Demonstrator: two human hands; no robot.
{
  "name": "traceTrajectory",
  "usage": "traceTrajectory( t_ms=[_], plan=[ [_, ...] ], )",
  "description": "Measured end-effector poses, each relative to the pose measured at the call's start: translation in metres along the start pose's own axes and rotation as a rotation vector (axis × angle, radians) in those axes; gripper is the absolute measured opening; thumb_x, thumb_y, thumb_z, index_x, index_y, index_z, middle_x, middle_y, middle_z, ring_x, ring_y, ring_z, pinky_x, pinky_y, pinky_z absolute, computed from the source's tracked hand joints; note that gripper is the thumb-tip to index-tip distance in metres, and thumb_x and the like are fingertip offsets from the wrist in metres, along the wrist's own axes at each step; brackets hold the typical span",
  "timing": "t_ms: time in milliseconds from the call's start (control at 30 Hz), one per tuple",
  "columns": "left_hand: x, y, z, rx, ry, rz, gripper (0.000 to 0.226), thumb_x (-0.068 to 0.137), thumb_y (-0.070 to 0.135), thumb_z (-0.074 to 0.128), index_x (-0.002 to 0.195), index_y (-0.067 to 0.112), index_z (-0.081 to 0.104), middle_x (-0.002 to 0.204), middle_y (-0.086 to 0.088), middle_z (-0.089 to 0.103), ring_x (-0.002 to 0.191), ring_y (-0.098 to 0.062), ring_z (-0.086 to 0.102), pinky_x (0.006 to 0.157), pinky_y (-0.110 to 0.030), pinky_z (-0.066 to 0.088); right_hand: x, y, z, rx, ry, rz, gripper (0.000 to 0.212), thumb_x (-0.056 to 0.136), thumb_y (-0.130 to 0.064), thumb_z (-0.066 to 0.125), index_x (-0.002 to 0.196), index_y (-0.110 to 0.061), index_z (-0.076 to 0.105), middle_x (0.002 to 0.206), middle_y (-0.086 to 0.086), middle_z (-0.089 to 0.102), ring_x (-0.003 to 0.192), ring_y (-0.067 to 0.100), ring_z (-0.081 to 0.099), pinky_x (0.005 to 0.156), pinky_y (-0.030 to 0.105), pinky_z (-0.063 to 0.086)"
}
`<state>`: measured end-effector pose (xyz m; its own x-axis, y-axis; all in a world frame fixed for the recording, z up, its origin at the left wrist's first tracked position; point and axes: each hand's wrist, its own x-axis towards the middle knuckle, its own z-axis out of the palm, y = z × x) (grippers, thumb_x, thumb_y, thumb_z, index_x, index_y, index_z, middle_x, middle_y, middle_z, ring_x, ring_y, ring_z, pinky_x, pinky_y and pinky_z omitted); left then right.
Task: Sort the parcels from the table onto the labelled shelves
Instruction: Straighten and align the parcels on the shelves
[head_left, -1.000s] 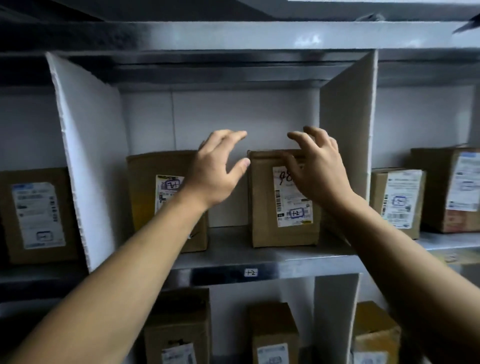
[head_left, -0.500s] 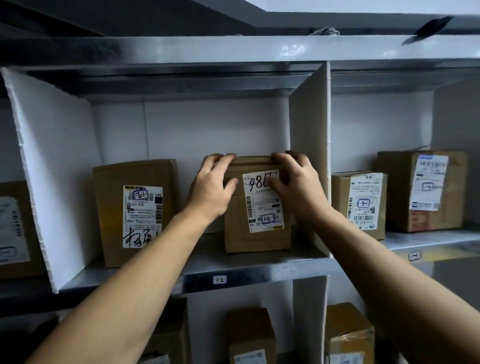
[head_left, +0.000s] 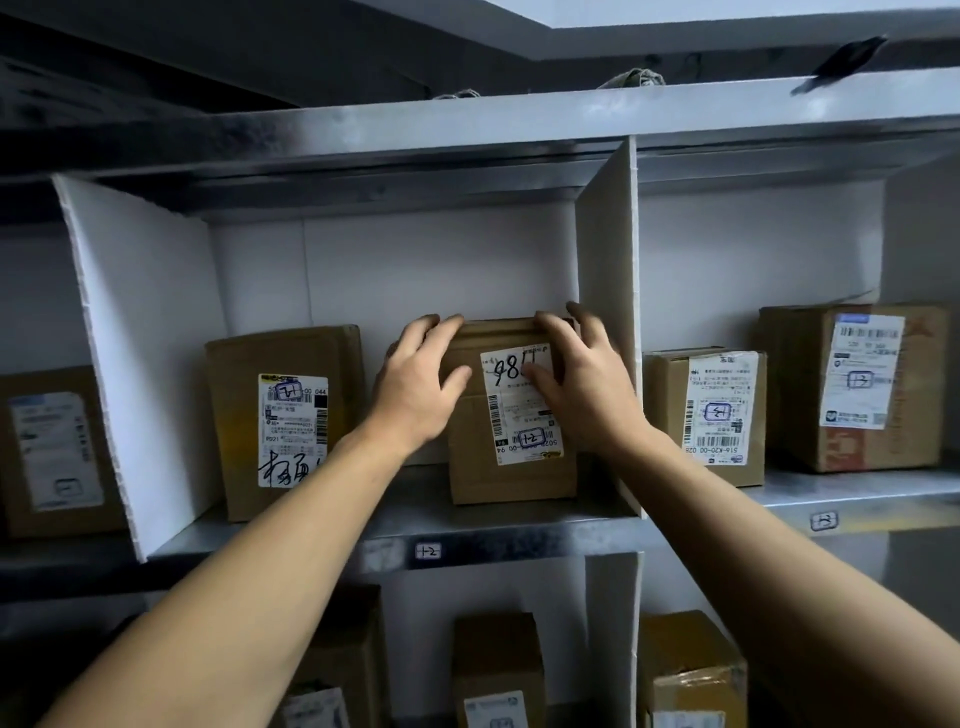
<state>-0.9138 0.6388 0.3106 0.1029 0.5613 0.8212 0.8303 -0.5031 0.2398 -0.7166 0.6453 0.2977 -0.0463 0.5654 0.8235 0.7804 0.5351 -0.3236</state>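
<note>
On the middle shelf (head_left: 519, 538), between a white divider on the left (head_left: 140, 353) and another on the right (head_left: 608, 312), a small brown parcel (head_left: 511, 475) stands upright near the right-hand divider, its base on the metal. Both of the person's bare arms reach up to it. The left hand (head_left: 421, 387) holds its upper left corner: the fingers (head_left: 436, 328) are curled over the top edge and the thumb lies on the front face. The right hand (head_left: 584, 387) holds the upper right corner in the same way, its fingers (head_left: 551, 325) hooked over the top and slightly spread, its thumb pressed on the white shipping label (head_left: 522, 415), where it covers part of a handwritten number. A larger cardboard box (head_left: 283, 415) stands in the same compartment, apart from the parcel on its left. A small tag (head_left: 428, 551) is stuck on the shelf's front edge below the parcel, and a second tag (head_left: 823, 520) sits under the next compartment to the right, where two labelled boxes (head_left: 704, 410) (head_left: 852, 387) stand side by side. One more box (head_left: 52, 452) shows left of the left divider. Several brown boxes (head_left: 498, 665) stand on the shelf below.
</note>
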Motion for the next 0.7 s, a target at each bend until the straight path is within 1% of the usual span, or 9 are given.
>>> traceTrajectory(
  t_ms=[100,233,367,400,467,567,633,700],
  plan=[
    [-0.009,0.003,-0.013,0.046,0.007,0.014,0.054,0.092,0.023,0.062,0.142,0.019,0.044,0.146,-0.008,0.040,0.134,-0.027,0.037,0.110,-0.036,0.031,-0.009,-0.004,-0.007,-0.096,0.049,-0.067,0.054,0.094,-0.033,0.064,0.144,-0.021,0.046,0.156,0.015,0.032,0.133,0.040,0.040,0.103,0.052,0.043],
    [-0.025,0.009,-0.029,0.109,0.020,0.062,0.051,0.091,0.022,0.062,0.140,0.014,0.048,0.140,-0.008,0.047,0.131,-0.025,0.040,0.107,-0.030,0.027,-0.026,-0.009,-0.015,-0.180,0.056,-0.191,0.050,0.093,-0.032,0.065,0.138,-0.013,0.052,0.146,0.021,0.044,0.129,0.042,0.046,0.100,0.054,0.047],
    [-0.047,0.025,-0.042,0.118,0.021,0.091,0.050,0.091,0.020,0.063,0.139,0.012,0.049,0.137,-0.007,0.050,0.128,-0.024,0.041,0.105,-0.025,0.024,-0.048,-0.011,-0.028,-0.231,0.016,-0.232,0.050,0.091,-0.033,0.066,0.135,-0.013,0.053,0.143,0.020,0.048,0.125,0.042,0.050,0.093,0.055,0.052],
    [-0.052,0.030,-0.044,0.116,0.023,0.097,0.050,0.091,0.020,0.063,0.139,0.013,0.050,0.137,-0.007,0.050,0.128,-0.024,0.041,0.106,-0.026,0.025,-0.054,-0.011,-0.033,-0.251,0.006,-0.234,0.050,0.091,-0.033,0.065,0.135,-0.014,0.052,0.143,0.020,0.048,0.126,0.041,0.049,0.091,0.055,0.053],
    [-0.063,0.040,-0.046,0.125,0.013,0.111,0.051,0.090,0.021,0.063,0.139,0.014,0.050,0.137,-0.007,0.051,0.128,-0.025,0.042,0.108,-0.033,0.029,-0.066,-0.011,-0.046,-0.298,-0.012,-0.225,0.049,0.091,-0.035,0.063,0.134,-0.016,0.052,0.144,0.019,0.047,0.126,0.040,0.049,0.087,0.054,0.054],
    [-0.079,0.057,-0.043,0.147,-0.016,0.128,0.053,0.090,0.026,0.064,0.140,0.017,0.048,0.138,-0.005,0.050,0.129,-0.025,0.042,0.110,-0.043,0.035,-0.087,-0.005,-0.071,-0.353,-0.030,-0.201,0.048,0.092,-0.036,0.061,0.135,-0.016,0.051,0.145,0.018,0.046,0.128,0.039,0.048,0.091,0.054,0.053],
    [-0.090,0.069,-0.036,0.146,-0.038,0.136,0.054,0.089,0.028,0.063,0.140,0.018,0.048,0.139,-0.004,0.049,0.129,-0.024,0.041,0.109,-0.045,0.036,-0.103,0.000,-0.089,-0.391,-0.051,-0.181,0.048,0.094,-0.036,0.060,0.136,-0.016,0.051,0.145,0.019,0.047,0.129,0.038,0.048,0.094,0.054,0.051],
    [-0.101,0.083,-0.028,0.116,-0.072,0.141,0.053,0.090,0.029,0.062,0.140,0.019,0.047,0.140,-0.004,0.048,0.131,-0.023,0.040,0.109,-0.045,0.036,-0.121,0.009,-0.106,-0.427,-0.073,-0.149,0.047,0.094,-0.036,0.062,0.135,-0.016,0.053,0.142,0.019,0.049,0.126,0.039,0.051,0.091,0.052,0.053]
  ],
)
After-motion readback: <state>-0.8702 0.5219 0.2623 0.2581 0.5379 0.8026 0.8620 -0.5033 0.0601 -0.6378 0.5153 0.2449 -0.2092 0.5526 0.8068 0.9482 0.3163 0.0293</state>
